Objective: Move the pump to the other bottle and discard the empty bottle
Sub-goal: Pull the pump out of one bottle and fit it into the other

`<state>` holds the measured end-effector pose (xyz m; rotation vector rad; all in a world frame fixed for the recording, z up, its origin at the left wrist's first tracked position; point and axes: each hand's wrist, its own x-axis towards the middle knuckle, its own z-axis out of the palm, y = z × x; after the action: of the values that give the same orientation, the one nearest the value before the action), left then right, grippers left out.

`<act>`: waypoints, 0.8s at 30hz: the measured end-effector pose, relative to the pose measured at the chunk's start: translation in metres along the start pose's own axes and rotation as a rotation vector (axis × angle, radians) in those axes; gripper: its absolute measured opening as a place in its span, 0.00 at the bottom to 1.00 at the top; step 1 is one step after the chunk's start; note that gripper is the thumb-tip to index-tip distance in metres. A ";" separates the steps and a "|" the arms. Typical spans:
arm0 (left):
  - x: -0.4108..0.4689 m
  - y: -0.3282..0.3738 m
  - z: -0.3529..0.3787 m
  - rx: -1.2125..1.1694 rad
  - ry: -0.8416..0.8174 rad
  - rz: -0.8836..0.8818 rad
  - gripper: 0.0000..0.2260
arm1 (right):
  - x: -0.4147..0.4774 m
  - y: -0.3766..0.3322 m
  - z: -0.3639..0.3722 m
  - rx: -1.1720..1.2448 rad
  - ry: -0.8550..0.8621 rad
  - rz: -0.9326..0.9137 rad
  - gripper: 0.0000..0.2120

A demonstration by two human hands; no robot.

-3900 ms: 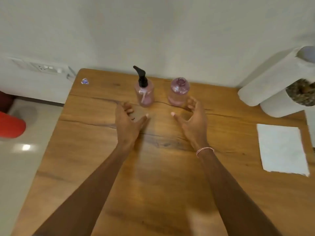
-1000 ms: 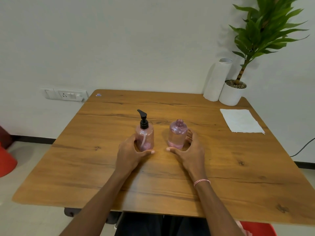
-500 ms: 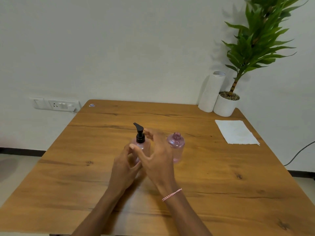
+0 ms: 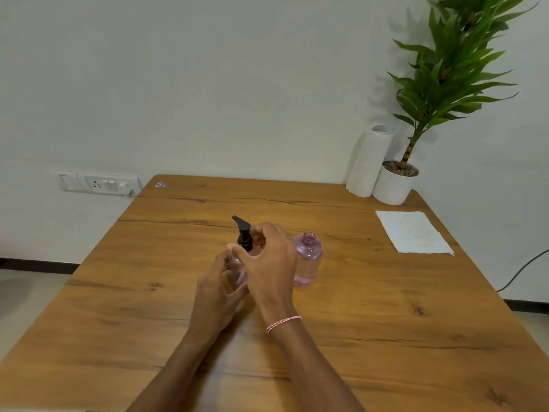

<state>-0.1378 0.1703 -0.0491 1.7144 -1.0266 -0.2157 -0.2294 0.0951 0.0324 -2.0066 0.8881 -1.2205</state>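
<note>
left hand (image 4: 218, 288): fingers wrapped round the pump bottle (image 4: 237, 270)
right hand (image 4: 269, 263): fingers pinching the pump (image 4: 244, 234) collar
open bottle (image 4: 307, 260): just right of the fingers, upright on the surface (image 4: 386, 307)

Wooden table (image 4: 386, 307) against a plain pale wall (image 4: 237, 84).
A socket panel (image 4: 96, 183) sits on the wall at left; a potted plant (image 4: 439, 84) and paper roll (image 4: 368, 162) stand at the table's far right corner.

Black pump (image 4: 244, 233), pink bottle (image 4: 308, 260), brown wood-grain table (image 4: 386, 307).
</note>
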 end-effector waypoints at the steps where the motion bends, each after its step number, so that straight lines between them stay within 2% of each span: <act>1: 0.000 -0.001 0.000 0.002 0.001 -0.003 0.24 | 0.000 0.001 0.000 0.000 0.001 0.002 0.17; 13: 0.000 0.004 -0.002 -0.057 -0.005 -0.009 0.32 | 0.002 -0.001 0.000 -0.003 0.025 0.000 0.16; 20: 0.001 0.001 -0.001 -0.079 -0.002 -0.004 0.30 | 0.003 -0.001 -0.002 -0.005 0.009 -0.009 0.15; 24: 0.001 0.002 -0.001 -0.097 -0.004 -0.005 0.29 | 0.007 -0.001 -0.006 -0.006 -0.045 -0.029 0.10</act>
<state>-0.1380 0.1704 -0.0466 1.6295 -0.9985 -0.2684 -0.2323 0.0896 0.0388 -2.0503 0.8451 -1.1845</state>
